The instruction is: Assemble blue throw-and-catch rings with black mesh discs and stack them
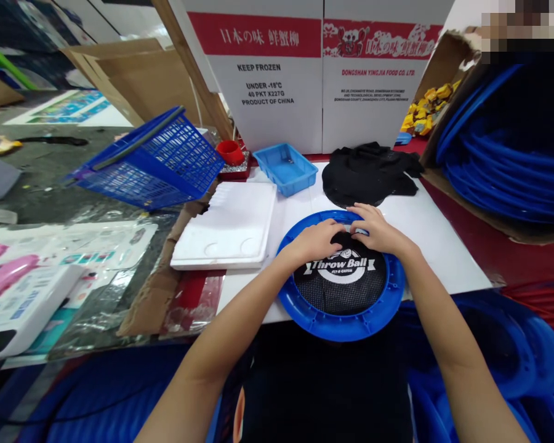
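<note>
A round blue plastic ring (305, 311) lies on the white table (443, 246) in front of me, with black mesh (341, 289) printed "Throw Ball" stretched across it. My left hand (316, 241) rests on the far part of the mesh, fingers curled and pressing the black fabric. My right hand (378, 232) sits beside it at the ring's far rim, fingers bent down onto the mesh edge. Both hands nearly touch each other.
A heap of black mesh pieces (369, 172) lies behind the ring. A small blue tray (286, 167), a red cup (229, 152), a white foam slab (228, 224) and a tilted blue basket (152, 160) stand to the left. A carton of blue rings (503, 147) is on the right.
</note>
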The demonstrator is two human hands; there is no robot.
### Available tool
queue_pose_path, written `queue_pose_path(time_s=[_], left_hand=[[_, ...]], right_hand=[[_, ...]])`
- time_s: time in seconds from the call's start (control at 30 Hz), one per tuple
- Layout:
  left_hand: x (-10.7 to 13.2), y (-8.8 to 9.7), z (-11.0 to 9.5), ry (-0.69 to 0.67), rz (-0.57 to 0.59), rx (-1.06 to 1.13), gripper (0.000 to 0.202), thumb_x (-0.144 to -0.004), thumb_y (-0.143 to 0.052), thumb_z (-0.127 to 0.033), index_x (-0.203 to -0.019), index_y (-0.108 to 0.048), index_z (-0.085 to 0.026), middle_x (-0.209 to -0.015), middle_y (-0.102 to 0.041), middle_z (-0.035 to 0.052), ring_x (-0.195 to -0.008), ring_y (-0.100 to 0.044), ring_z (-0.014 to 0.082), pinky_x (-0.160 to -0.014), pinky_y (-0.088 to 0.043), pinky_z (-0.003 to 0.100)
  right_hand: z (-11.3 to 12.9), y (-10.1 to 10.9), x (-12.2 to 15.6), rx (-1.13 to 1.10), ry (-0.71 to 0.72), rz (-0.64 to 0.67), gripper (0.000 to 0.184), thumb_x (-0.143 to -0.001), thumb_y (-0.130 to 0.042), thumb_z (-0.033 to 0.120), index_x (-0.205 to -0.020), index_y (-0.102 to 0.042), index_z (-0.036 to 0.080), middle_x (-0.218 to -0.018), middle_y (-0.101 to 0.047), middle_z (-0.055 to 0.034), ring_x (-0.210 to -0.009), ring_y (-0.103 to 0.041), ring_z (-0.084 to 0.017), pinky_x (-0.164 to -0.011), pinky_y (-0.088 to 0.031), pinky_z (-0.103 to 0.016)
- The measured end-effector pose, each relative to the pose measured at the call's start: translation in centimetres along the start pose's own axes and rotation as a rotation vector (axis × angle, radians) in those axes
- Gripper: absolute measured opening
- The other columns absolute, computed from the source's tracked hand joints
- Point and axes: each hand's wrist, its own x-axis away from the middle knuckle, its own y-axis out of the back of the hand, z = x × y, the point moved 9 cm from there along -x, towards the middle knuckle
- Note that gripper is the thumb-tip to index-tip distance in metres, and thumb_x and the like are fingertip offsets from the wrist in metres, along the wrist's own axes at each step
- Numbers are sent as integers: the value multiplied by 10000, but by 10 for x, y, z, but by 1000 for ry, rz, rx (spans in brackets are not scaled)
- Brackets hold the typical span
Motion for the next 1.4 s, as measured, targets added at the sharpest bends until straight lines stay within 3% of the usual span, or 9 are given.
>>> queue_pose_path(time_s=[0.13, 0.27, 0.4, 0.5, 0.6, 0.77, 1.0, 1.2, 1.4], left_hand=[[-19, 13, 17, 55, -27, 308, 363, -986, -635, -430, -1196, -752, -158, -1230, -784, 106, -1108, -729, 280, -997, -569, 400], [-36, 16, 30, 126, -6, 363, 308, -935, -674, -375, -1094, -790, -138, -1098, -818, 108, -995, -745, 267, -928, -573, 378], [-43, 17, 22, 39, -69, 295, 244, -931, -654, -292, -1053, -819, -160, -1074, -822, 92, -1003, -745, 263, -978, -565, 386], [-41, 17, 6, -94, -99, 315, 295, -979, -606, -264, -1192, -797, -192, -1252, -798, 82, -1159, -724, 257, -1092, -535, 389], [-36, 13, 2, -129, -68, 444, 360, -1061, -495, -264, -1313, -748, -213, -1407, -746, 71, -1309, -674, 233, -1192, -480, 393], [-35, 14, 17, -70, -173, 553, 275, -989, -641, -238, -1226, -763, -169, -1261, -792, 101, -1152, -730, 239, -1076, -556, 389], [-34, 20, 18, -93, -415, 346, 139, -958, -690, -168, -1085, -731, -208, -1066, -776, 54, -1038, -721, 231, -967, -574, 372], [-34, 3, 6, -173, -311, 79, 236, -1045, -525, -141, -1078, -749, -205, -1113, -704, 85, -1028, -689, 229, -979, -568, 367], [-34, 3, 12, -153, -369, 6, 271, -1078, -526, -190, -1193, -770, -202, -1172, -694, 91, -1077, -703, 241, -991, -587, 375]], right_hand=[[10, 18, 0, 5, 52, -106, 118, -1005, -656, 224, -991, -768, 259, -1372, -707, -99, -1396, -558, -335, -1209, -372, -583], [11, 23, -1, 51, 43, -160, 168, -1037, -605, 231, -1017, -768, 268, -1049, -769, -74, -1143, -652, -294, -1139, -355, -549], [10, 18, -2, 26, 50, -161, 202, -1046, -583, 233, -1059, -777, 286, -1040, -774, -64, -1100, -658, -278, -1122, -347, -530], [10, 20, -2, 9, 64, -178, 236, -1060, -553, 225, -1026, -778, 289, -1080, -775, -63, -1081, -653, -269, -1086, -371, -513], [12, 25, -1, 2, 74, -208, 283, -1078, -523, 219, -974, -778, 280, -1066, -775, -62, -1039, -653, -262, -1042, -401, -498], [11, 24, -1, -2, 72, -183, 233, -1079, -554, 214, -1037, -777, 266, -1080, -779, -65, -1020, -684, -256, -997, -448, -473], [3, 17, -2, 13, 13, -131, 195, -1042, -599, 196, -1057, -793, 218, -1002, -784, -91, -910, -686, -270, -859, -517, -423], [-3, 19, -2, -17, -66, -147, 217, -1019, -599, 156, -1090, -792, 225, -991, -789, -72, -904, -693, -260, -867, -535, -406], [-11, 13, -1, 8, -81, -171, 215, -1036, -610, 177, -1120, -800, 233, -1041, -809, -75, -956, -705, -267, -903, -536, -412]])
